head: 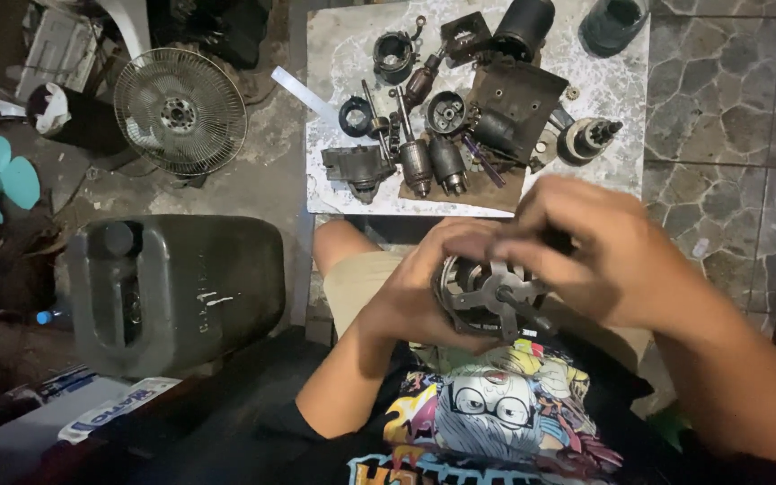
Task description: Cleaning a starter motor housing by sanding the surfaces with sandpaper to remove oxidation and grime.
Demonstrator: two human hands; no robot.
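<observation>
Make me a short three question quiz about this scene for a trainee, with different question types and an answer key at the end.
1. True or false: both hands, the left hand and the right hand, are on the round metal motor part held over the lap.
2. Multiple choice: the wire fan guard lies A) on the white marble-look board, B) on the floor to the left of that board, C) on the dark plastic jerrycan.
3. Fill in: the two cylindrical armatures lie on the board beside other ______ parts.

Key
1. True
2. B
3. Motor
</observation>
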